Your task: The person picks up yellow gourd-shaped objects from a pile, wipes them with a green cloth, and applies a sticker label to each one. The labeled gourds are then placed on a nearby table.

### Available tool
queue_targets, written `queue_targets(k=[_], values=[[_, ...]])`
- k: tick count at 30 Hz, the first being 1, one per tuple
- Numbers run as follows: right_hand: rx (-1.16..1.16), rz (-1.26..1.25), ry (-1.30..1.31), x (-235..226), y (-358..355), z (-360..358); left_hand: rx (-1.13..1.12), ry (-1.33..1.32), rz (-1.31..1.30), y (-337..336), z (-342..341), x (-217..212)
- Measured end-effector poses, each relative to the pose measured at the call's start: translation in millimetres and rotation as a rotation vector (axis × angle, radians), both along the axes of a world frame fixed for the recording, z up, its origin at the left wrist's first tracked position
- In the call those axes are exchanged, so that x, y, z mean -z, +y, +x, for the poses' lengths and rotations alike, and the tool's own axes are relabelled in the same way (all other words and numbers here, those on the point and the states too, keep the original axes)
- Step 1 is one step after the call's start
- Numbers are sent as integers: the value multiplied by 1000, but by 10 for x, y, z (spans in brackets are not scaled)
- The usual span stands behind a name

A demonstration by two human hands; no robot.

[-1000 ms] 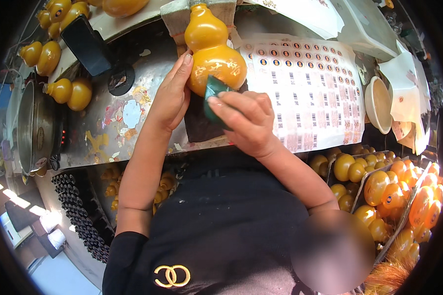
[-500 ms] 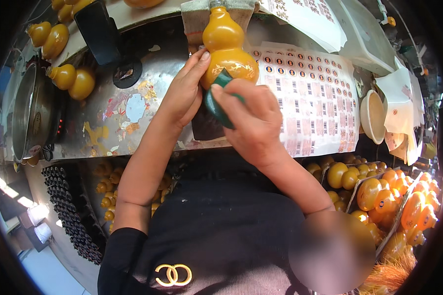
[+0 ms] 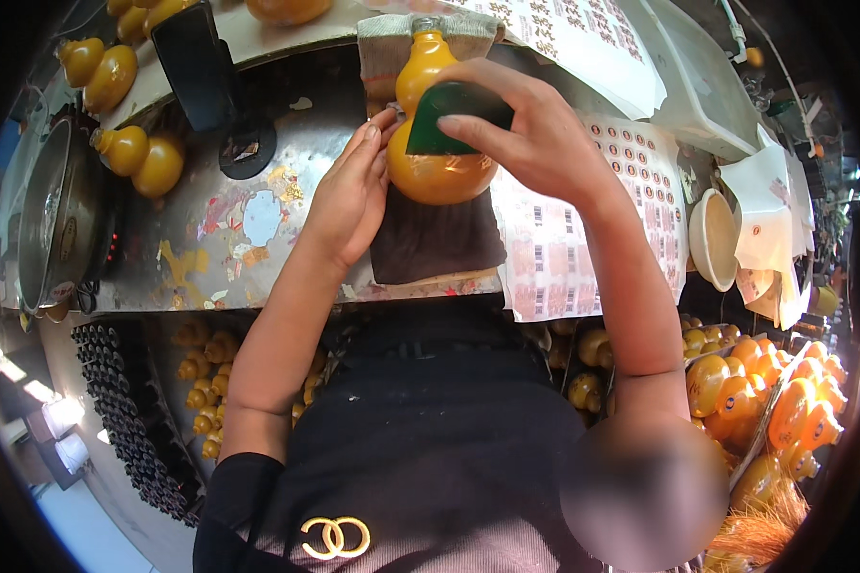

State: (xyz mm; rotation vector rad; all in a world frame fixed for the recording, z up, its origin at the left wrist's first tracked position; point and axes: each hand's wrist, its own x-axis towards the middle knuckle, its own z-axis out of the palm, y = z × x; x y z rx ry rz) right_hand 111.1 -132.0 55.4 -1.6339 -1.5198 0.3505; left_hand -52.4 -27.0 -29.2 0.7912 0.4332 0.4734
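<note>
A glossy orange gourd-shaped bottle lies on a dark brown cloth on the metal worktop. My left hand steadies the bottle's left side with its fingers flat against it. My right hand grips a dark green flat scraper and presses it onto the bottle's upper body, near the waist. The bottle's neck points away from me toward a folded grey towel.
Sheets of small round stickers lie right of the cloth. More orange gourd bottles and a black phone sit at the far left, beside a steel pot. A white bowl stands right; crates of gourd bottles sit below.
The view has shifted closer to the bottle. My right hand with the green scraper has slid up from the bottle's lower belly to its upper body. My left hand stays on the bottle's left side.
</note>
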Motion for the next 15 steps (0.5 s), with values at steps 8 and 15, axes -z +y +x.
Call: queue_targets(k=[8, 15], values=[[-216, -51, -97, -143, 154, 165, -20, -40, -8, -11, -36, 35], [33, 119, -128, 74, 189, 164, -36, 69, 191, -107, 14, -79]])
